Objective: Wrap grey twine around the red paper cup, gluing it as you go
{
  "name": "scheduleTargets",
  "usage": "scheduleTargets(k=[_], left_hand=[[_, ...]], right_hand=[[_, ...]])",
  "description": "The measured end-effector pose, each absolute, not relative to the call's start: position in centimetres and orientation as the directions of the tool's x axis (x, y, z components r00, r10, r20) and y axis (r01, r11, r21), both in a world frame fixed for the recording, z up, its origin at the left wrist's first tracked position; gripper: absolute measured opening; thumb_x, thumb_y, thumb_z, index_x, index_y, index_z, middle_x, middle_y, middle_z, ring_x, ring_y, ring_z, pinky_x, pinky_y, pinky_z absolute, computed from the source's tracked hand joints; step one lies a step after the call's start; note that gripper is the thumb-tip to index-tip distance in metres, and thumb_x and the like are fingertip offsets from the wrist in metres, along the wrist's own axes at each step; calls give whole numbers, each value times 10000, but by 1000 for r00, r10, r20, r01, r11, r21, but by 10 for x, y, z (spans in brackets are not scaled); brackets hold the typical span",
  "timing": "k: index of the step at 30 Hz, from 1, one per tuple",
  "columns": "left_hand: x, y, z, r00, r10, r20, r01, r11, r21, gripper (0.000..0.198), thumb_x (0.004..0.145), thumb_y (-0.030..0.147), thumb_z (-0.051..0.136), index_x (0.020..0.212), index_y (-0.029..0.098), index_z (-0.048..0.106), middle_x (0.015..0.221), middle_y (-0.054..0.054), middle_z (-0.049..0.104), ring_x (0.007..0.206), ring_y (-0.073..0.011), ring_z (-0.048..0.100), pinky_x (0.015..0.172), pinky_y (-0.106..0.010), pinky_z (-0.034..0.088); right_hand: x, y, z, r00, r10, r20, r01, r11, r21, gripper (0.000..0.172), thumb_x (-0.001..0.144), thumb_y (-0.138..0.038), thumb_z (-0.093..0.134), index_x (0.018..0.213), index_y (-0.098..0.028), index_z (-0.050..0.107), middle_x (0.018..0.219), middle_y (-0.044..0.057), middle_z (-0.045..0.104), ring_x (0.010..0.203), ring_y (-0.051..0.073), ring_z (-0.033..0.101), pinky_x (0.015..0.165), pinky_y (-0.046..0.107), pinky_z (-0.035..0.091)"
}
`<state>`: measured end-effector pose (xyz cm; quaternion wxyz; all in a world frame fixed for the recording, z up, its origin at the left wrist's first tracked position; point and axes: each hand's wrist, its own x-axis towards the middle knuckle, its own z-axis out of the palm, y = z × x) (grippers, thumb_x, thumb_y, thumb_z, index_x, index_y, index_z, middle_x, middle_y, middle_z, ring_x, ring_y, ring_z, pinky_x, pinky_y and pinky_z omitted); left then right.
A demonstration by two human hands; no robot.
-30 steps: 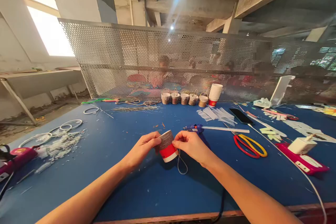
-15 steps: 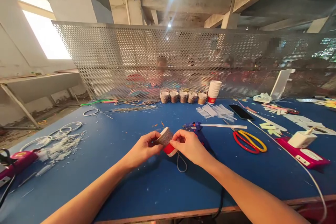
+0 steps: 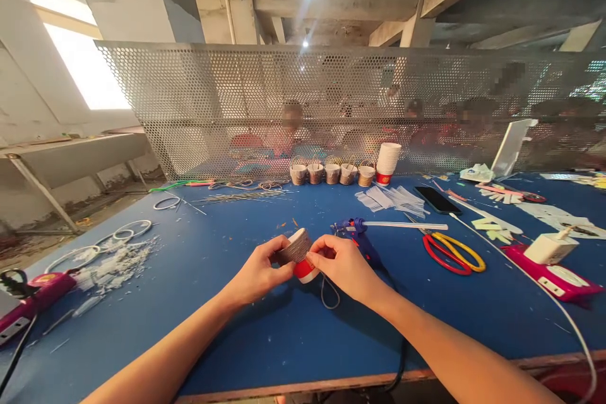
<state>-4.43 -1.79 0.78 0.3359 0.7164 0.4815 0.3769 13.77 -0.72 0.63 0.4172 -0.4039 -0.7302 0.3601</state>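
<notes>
A small red and white paper cup point(image 3: 304, 270), tilted, is partly wrapped in grey-brown cord point(image 3: 297, 247). My left hand point(image 3: 266, 267) holds the cup from the left, fingers and thumb around its side. On the right, my right hand point(image 3: 341, 262) pinches the cord against the cup's side. A loop of loose cord point(image 3: 330, 295) hangs below my right fingers. Just behind my right hand lies a blue glue gun point(image 3: 362, 241) with a clear stick in its back end.
Several cord-wrapped cups point(image 3: 332, 174) and a stack of paper cups point(image 3: 388, 161) stand before a perforated metal screen point(image 3: 255, 95). Scissors point(image 3: 453, 254), a phone point(image 3: 438, 200) and a pink power strip point(image 3: 553, 274) lie right. White scraps point(image 3: 118, 262) lie left. People sit behind the screen.
The camera view has shifted slightly. The cup has turned a little in my left hand, and the hanging cord loop has moved slightly. Both hands keep their hold.
</notes>
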Motion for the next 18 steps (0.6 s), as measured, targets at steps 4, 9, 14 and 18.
scheduleTargets(k=[4, 9, 14, 18], left_hand=[[-43, -18, 5, 253, 946, 205, 437, -301, 848, 125, 690, 282, 575, 689, 171, 518, 635, 45, 455, 610, -108, 413, 569, -212, 355], [-43, -16, 6, 214, 948, 237, 441, -310, 842, 165, 706, 315, 587, 678, 161, 536, 618, 48, 446, 613, -110, 413, 578, -213, 354], [-43, -15, 12, 98, 951, 292, 383, -307, 871, 168, 682, 308, 592, 649, 162, 514, 615, 45, 448, 614, -111, 413, 583, -219, 363], [-43, -14, 13, 44, 960, 276, 335, -275, 901, 174, 678, 324, 603, 691, 154, 566, 629, 25, 522, 625, -130, 465, 599, -234, 395]], right_hand=[[136, -8, 4, -304, 864, 402, 367, 495, -788, 120, 783, -189, 580, 665, -188, 605, 662, -13, 631, 600, 127, 552, 567, 229, 430], [136, -13, 5, -335, 830, 446, 377, 552, -744, 133, 823, -170, 572, 705, -185, 632, 710, -1, 650, 633, 130, 573, 594, 225, 429], [146, -46, 7, -530, 739, 415, 463, 662, -589, 137, 861, -167, 547, 915, -195, 670, 832, 17, 679, 612, 132, 577, 570, 240, 404], [171, -74, 12, -700, 633, 331, 468, 757, -456, 225, 861, -171, 569, 1065, -225, 648, 977, 22, 700, 658, 148, 610, 620, 250, 421]])
